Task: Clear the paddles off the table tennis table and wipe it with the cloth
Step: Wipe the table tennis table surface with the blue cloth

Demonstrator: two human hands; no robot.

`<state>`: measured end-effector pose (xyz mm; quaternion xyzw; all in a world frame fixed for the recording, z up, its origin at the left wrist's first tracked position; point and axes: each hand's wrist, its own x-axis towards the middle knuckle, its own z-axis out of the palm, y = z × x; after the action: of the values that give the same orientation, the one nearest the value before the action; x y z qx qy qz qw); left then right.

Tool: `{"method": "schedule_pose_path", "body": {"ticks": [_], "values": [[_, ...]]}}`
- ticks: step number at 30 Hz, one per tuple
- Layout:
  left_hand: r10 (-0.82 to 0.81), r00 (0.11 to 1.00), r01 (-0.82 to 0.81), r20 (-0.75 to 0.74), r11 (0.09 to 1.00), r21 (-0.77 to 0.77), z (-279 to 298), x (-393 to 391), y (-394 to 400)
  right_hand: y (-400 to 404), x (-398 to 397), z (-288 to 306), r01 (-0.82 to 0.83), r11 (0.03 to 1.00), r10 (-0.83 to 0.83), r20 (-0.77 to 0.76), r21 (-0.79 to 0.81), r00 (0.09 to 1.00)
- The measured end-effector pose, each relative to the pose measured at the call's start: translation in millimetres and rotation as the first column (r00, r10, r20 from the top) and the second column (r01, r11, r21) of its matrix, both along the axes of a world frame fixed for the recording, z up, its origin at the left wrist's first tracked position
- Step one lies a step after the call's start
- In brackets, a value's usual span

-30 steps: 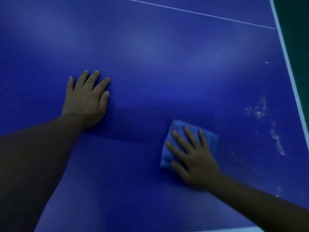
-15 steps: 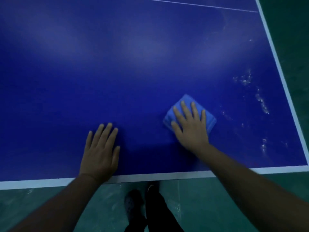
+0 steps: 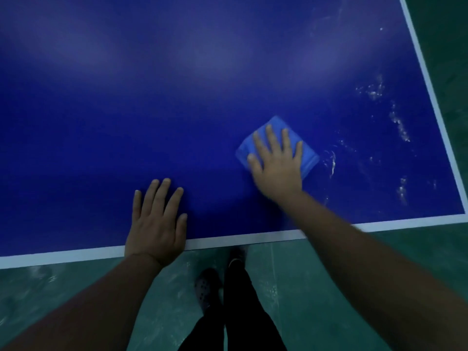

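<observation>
A folded light-blue cloth (image 3: 309,158) lies on the dark blue table tennis table (image 3: 152,110), right of centre. My right hand (image 3: 277,163) presses flat on the cloth with straight, spread fingers. My left hand (image 3: 157,221) rests flat on the bare table at its near white edge line, fingers straight. No paddles are in view.
White smears (image 3: 398,125) mark the table near its right edge. White border lines run along the near edge (image 3: 228,243) and the right edge (image 3: 430,97). Below is a green floor (image 3: 63,287), with my dark trouser legs and shoes (image 3: 207,287) close to the table.
The view has pulled back, so the table's near edge and the floor now show. My right hand has slid the cloth right, toward the smears. My left hand now sits at the near edge.
</observation>
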<state>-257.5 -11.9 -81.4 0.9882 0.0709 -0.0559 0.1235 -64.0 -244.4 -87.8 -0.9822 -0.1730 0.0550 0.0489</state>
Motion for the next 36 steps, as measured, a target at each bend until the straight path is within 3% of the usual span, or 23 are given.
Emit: {"method": "schedule_pose_path", "body": {"ticks": [3,6,11,13,15,17,20,21,23,25,26,28,32,34,36], "values": [[0.007,1.000,-0.007,-0.016,1.000,0.008,0.5,1.7,-0.8,-19.7,-86.9,1.4,-0.324,0.946,0.324,-0.006,0.014,0.946],[0.003,1.000,-0.002,-0.023,1.000,0.019,-0.1,0.7,-0.4,-49.7,-74.2,2.7,-0.506,0.862,0.503,-0.067,-0.024,0.862],[-0.006,1.000,0.007,-0.027,0.999,0.033,-0.9,2.2,-0.2,-14.6,-4.6,3.4,-0.209,0.977,0.208,-0.033,-0.031,0.978],[-0.009,1.000,0.010,-0.028,0.999,0.034,-0.7,1.9,-0.6,2.5,-10.7,0.1,-0.245,0.969,0.244,-0.007,-0.030,0.970],[-0.008,1.000,0.009,-0.017,0.999,0.032,-0.2,2.5,-0.5,-3.7,-34.6,-3.5,-0.432,0.901,0.433,0.016,-0.026,0.901],[-0.003,1.000,0.003,-0.018,1.000,0.029,-0.4,2.6,-0.2,-32.3,-60.2,-7.7,-0.628,0.776,0.630,0.008,-0.059,0.777],[-0.006,1.000,0.007,-0.026,0.999,0.037,-1.6,2.5,-1.1,-74.8,-61.0,-2.9,-0.736,0.669,0.735,-0.056,-0.102,0.675],[-0.007,1.000,0.008,-0.024,0.999,0.041,-1.8,2.5,-1.6,-80.1,-51.8,0.1,-0.713,0.691,0.711,-0.067,-0.119,0.700],[-0.008,1.000,0.009,-0.021,0.999,0.043,-1.8,2.7,-2.1,-73.9,-29.2,4.2,-0.541,0.835,0.537,-0.064,-0.104,0.841],[-0.009,1.000,0.010,-0.025,0.999,0.041,-1.9,2.9,-2.3,-46.0,-16.8,6.5,-0.211,0.976,0.210,-0.018,-0.049,0.977],[-0.008,1.000,0.010,-0.026,0.999,0.042,-1.6,2.8,-2.3,-26.7,-19.7,6.5,-0.050,0.998,0.050,-0.007,-0.023,0.999],[0.000,1.000,0.001,-0.027,0.999,0.036,-1.0,2.5,-3.0,9.0,-47.8,2.4,0.055,0.998,-0.055,0.003,-0.002,0.998],[0.010,1.000,-0.010,-0.013,1.000,0.008,-3.5,1.9,-1.7,-10.0,-116.2,-5.0,-0.262,0.965,0.262,-0.021,-0.019,0.965],[0.015,1.000,-0.015,-0.011,1.000,0.008,-4.4,1.3,0.3,-58.6,-101.0,-1.6,-0.103,0.994,0.100,-0.044,-0.048,0.994],[0.017,1.000,-0.017,-0.005,1.000,0.001,-4.9,1.0,0.6,-112.2,-75.9,1.8,0.219,0.966,-0.228,-0.056,-0.135,0.972]]}}
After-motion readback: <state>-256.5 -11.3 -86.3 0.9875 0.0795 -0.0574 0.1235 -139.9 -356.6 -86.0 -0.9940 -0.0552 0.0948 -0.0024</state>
